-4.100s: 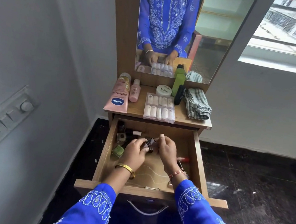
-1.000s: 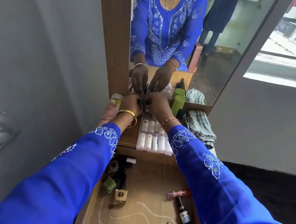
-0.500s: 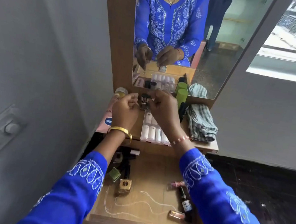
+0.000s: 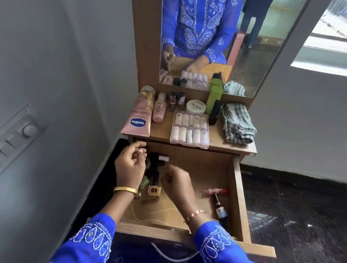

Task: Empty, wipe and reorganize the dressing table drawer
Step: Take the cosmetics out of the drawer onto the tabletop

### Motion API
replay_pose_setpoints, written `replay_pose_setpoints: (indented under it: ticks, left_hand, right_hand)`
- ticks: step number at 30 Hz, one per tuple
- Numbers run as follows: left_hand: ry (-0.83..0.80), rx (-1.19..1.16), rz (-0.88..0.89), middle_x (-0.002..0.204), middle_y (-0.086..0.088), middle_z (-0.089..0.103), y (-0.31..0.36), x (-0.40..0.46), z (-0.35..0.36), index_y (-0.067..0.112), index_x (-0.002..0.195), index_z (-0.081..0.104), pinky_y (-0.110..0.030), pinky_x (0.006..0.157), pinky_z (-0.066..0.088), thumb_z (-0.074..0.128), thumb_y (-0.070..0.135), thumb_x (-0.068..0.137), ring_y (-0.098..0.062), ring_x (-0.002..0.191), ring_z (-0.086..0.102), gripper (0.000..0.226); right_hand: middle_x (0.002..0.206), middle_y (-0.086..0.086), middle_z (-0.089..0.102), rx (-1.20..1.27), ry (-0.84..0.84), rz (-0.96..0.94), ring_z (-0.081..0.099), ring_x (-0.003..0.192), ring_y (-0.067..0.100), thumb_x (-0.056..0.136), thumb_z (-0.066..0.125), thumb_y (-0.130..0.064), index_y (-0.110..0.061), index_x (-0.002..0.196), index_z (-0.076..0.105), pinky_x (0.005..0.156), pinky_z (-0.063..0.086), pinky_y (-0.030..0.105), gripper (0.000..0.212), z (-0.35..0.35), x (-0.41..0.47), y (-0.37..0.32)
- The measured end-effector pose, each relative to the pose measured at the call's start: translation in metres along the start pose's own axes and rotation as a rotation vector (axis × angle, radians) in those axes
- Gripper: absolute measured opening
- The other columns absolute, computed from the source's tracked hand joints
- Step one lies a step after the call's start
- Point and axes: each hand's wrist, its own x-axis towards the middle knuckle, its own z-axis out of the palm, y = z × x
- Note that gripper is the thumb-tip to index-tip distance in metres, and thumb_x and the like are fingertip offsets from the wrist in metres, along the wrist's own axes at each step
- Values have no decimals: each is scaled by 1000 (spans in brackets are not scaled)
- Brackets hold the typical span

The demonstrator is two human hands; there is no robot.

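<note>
Below a tall mirror (image 4: 213, 37), a wooden dressing table's drawer (image 4: 240, 204) stands pulled open toward the viewer. Both hands reach into its far left part. The left hand (image 4: 130, 165), with a gold bangle at the wrist, has its fingers curled, thumb and fingertips close together near the far left corner; whether it pinches anything I cannot tell. The right hand (image 4: 176, 181) is blurred, fingers bent downward over a cluster of dark bottles; I cannot tell if it holds one. Between the hands lies a gold-labelled nail polish bottle (image 4: 154, 189) with a black cap, and a small white-capped item (image 4: 163, 158) sits at the far edge. On the drawer's right side lie a pink-red tube (image 4: 215, 191) and a dark small bottle (image 4: 220, 207). A thin white thread (image 4: 157, 214) loops across the near floor of the drawer.

On the tabletop (image 4: 218, 139) above, from left: a pink Vaseline tube (image 4: 140, 113), a small pink bottle (image 4: 159, 110), 2 small dark-capped bottles (image 4: 176, 101), a round white jar (image 4: 195, 106), a clear case of nail tips (image 4: 190, 128), a green bottle (image 4: 214, 99), a black tube (image 4: 216, 112), and a folded striped cloth (image 4: 237, 123). A switch panel (image 4: 0, 148) is on the left wall.
</note>
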Motion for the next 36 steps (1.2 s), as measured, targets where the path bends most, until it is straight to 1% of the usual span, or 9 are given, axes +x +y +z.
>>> replay_pose_setpoints:
  ticks: [3, 6, 9, 10, 18, 24, 27, 33, 36]
  left_hand:
    - [-46, 72, 4, 88, -15, 68, -8, -10, -6, 9, 95, 66, -28, 69, 55, 43, 16, 79, -25, 80, 67, 29]
    - [-68, 150, 8, 90, -14, 69, -12, -13, -8, 9, 95, 67, -25, 70, 52, 47, 1, 84, -25, 81, 67, 24]
    - [-87, 231, 37, 89, -9, 69, -11, -15, -9, 7, 94, 68, -5, 65, 43, 49, -5, 81, -19, 77, 65, 26]
    - [-93, 245, 48, 88, -9, 69, -11, -15, -9, 7, 92, 68, -6, 64, 42, 49, -6, 79, -20, 76, 65, 26]
    - [-265, 291, -21, 75, -7, 65, -14, -19, -7, 12, 91, 67, -38, 74, 55, 49, -1, 81, -28, 75, 67, 24]
    - [-405, 350, -127, 75, -4, 64, -16, -21, -7, 14, 100, 66, -43, 77, 55, 56, 19, 85, -28, 79, 66, 18]
    - [-473, 424, -168, 95, -2, 70, -15, -23, -8, 19, 111, 65, -36, 85, 53, 59, 37, 84, -23, 93, 65, 33]
    - [-359, 347, -117, 109, -13, 68, -10, -21, -6, 5, 113, 62, -25, 84, 46, 61, 17, 85, -24, 99, 63, 30]
    - [-251, 353, -37, 113, -15, 66, -6, -19, -9, 4, 117, 60, -26, 88, 42, 57, 14, 87, -28, 108, 60, 31]
  right_hand:
    - [111, 15, 59, -194, -314, -40, 59, 99, 32, 86, 55, -14, -10, 112, 60, 84, 47, 36, 27, 12, -9, 2]
    - [125, 16, 47, -424, -504, -88, 51, 110, 36, 89, 53, -23, -15, 129, 49, 95, 46, 46, 41, 20, -12, 6]
    - [125, 18, 48, -428, -491, -81, 51, 109, 37, 90, 53, -30, -10, 122, 53, 94, 46, 44, 37, 21, -15, 8]
    - [123, 19, 49, -416, -492, -64, 52, 108, 38, 90, 54, -31, -8, 119, 55, 93, 47, 42, 37, 19, -15, 9]
    - [111, 19, 57, -341, -338, 73, 58, 100, 37, 83, 53, -12, -3, 107, 54, 84, 46, 36, 26, 9, -12, 20]
    - [84, 3, 56, 119, -146, 193, 51, 74, 21, 74, 66, -9, -16, 84, 41, 64, 37, 25, 28, 1, -10, 13]
    - [78, 3, 57, 219, -88, 104, 51, 69, 18, 75, 68, -7, -16, 80, 42, 60, 36, 22, 28, 5, -13, 5]
    - [91, 13, 59, 112, -83, -74, 56, 79, 29, 86, 55, -10, -5, 87, 49, 67, 42, 32, 8, 8, -16, 0]
    - [98, 15, 55, -88, -96, -87, 55, 87, 34, 92, 42, -12, -3, 100, 52, 72, 43, 39, 15, 11, -13, 4]
